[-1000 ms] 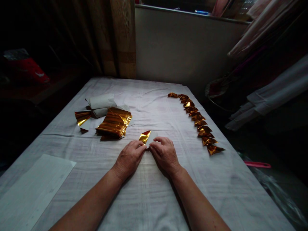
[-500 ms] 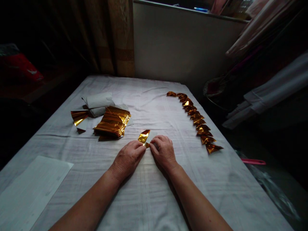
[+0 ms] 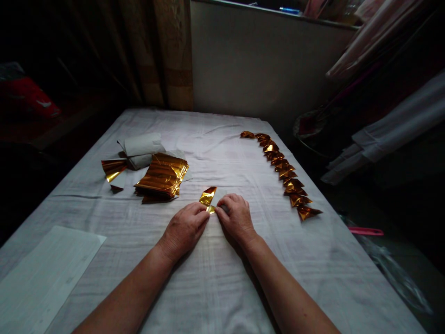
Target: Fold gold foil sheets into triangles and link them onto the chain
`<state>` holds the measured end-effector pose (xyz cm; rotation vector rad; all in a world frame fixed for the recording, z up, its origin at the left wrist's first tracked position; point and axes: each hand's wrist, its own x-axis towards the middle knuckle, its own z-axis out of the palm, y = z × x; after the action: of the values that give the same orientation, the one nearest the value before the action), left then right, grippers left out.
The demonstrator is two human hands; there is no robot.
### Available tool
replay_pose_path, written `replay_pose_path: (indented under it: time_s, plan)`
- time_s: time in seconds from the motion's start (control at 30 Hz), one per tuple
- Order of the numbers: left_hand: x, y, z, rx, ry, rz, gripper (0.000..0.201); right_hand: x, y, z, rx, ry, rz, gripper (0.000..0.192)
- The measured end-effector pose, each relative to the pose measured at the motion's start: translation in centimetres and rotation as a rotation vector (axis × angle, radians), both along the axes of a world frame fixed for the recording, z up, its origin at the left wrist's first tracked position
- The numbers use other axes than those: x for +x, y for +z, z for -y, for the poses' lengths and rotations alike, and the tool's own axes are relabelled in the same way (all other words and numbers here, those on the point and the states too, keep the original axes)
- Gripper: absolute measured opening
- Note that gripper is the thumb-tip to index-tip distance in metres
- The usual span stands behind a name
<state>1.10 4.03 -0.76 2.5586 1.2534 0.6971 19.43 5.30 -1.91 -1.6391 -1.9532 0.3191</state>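
Observation:
Between my two hands, low over the cloth-covered table (image 3: 222, 283), is a small sheet of gold foil paper (image 3: 207, 196), partly folded. My left hand (image 3: 184, 228) is closed, its thumb and fingertips pinching the near left edge of the sheet. From the other side my right hand (image 3: 237, 217) grips the near right edge, with fingers curled. Part of the sheet lies hidden behind the fingers. Beyond my left hand sits a stack of gold foil sheets (image 3: 163, 175). Folded gold foil pieces (image 3: 294, 186) form a slanting row to the right.
A loose gold sheet (image 3: 114, 170) and crumpled white paper (image 3: 142, 144) lie by the stack. At the left front is a flat white sheet (image 3: 52, 269). Hanging clothes (image 3: 399, 125) and a pink handle (image 3: 365, 231) are past the right table edge. A wall (image 3: 243, 65) stands behind.
Both hands stay nearly in place, pinching the foil sheet. Its near fold between the fingertips has tilted and now catches more light. The stack and the row are unchanged.

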Motion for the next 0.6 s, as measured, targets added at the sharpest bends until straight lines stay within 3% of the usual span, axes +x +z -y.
replay_pose_path:
  time_s: [0.33,0.43,0.6]
  plan:
    - [0.6,0.5,0.6,0.041,0.017,-0.187,0.016,0.8,-1.2,-0.1,0.097,0.01,-0.164,0.013]
    - [0.8,0.7,0.7,0.061,0.026,-0.205,0.015,1.4,-1.5,-0.4,0.146,-0.076,-0.21,0.026]
    - [0.7,0.6,0.5,0.065,0.014,-0.181,0.015,2.0,-1.7,-1.1,0.076,-0.166,-0.101,0.043]
